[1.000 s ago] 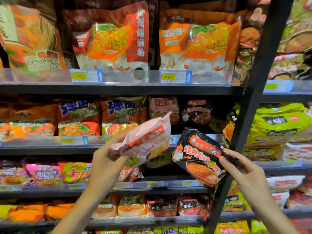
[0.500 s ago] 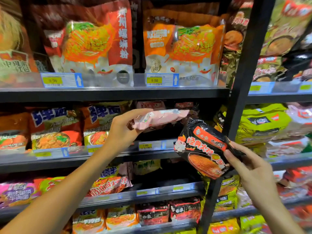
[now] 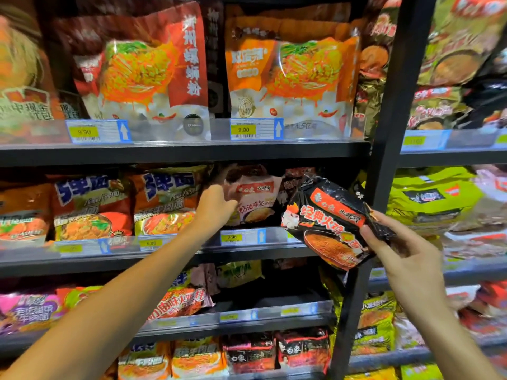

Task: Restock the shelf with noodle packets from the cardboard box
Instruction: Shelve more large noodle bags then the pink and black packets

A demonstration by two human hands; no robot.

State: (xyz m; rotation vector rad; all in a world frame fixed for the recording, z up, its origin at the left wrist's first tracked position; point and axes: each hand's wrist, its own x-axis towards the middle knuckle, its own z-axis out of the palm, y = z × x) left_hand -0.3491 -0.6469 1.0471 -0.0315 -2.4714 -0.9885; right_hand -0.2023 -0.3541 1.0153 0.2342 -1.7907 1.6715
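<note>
a black upright post stood just right of my hands. my left hand gripped the pink noodle packet on the second shelf, beside orange packets. my right hand pinched a crinkled, glossy black noodle packet, tilted before the shelf.
</note>
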